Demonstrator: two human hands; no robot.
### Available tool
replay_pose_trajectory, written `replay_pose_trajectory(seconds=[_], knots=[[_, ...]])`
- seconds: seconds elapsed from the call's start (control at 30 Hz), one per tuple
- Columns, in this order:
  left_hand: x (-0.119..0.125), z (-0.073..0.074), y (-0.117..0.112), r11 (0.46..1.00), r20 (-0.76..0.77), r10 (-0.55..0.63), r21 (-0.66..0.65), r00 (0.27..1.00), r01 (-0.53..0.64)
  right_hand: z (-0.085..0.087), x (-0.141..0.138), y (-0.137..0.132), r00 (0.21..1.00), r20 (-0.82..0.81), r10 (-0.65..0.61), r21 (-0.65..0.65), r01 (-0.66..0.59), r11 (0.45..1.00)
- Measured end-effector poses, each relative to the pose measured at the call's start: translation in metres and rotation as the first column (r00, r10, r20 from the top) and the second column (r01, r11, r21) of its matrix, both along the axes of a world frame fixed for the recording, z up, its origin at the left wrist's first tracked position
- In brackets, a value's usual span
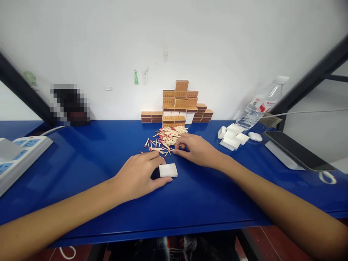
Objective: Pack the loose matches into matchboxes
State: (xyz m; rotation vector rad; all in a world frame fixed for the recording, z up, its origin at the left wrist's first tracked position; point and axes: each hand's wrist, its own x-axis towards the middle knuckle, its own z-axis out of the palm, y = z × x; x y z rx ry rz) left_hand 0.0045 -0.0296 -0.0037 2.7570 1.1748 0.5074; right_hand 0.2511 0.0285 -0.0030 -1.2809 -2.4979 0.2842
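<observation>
A small white matchbox tray [168, 170] lies on the blue table between the thumb and index finger of my left hand [140, 172], which steadies it at the near and far edges. Just beyond it, a loose heap of red-tipped matches [170, 136] spreads toward the back, with several strays around its left and near sides. My right hand [197, 148] is at the heap's right edge, its thumb and fingertips closed in a pinch on a match [170, 149]. Its other fingers are curled in.
Orange-brown matchboxes [181, 95] are stacked against the wall behind the heap. Several white trays [232, 137] lie to the right, near a leaning water bottle [258, 103], a white earbud case [255, 136] and a phone [297, 150]. A power strip [27, 159] sits at left.
</observation>
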Motion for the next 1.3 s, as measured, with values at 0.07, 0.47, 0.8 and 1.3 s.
replay_pose_trajectory(seconds=[0.07,0.47,0.8,1.3], knots=[[-0.005,0.001,0.002,1.000,0.024,0.004,-0.022,1.000,-0.004,0.002,-0.001,-0.001,1.000,0.017,-0.002,-0.031,0.003,1.000],[-0.014,0.002,0.004,0.987,0.138,0.009,-0.163,0.990,0.014,0.016,0.001,-0.023,0.996,-0.029,0.086,-0.131,-0.089,0.987],[-0.013,0.000,0.004,0.994,0.147,-0.029,-0.104,0.989,0.045,0.015,-0.021,-0.051,0.970,-0.075,0.230,-0.218,-0.241,0.946],[-0.012,0.003,0.002,0.996,0.110,-0.057,-0.062,0.992,0.064,0.020,-0.014,-0.048,0.958,-0.048,0.283,-0.164,-0.287,0.944]])
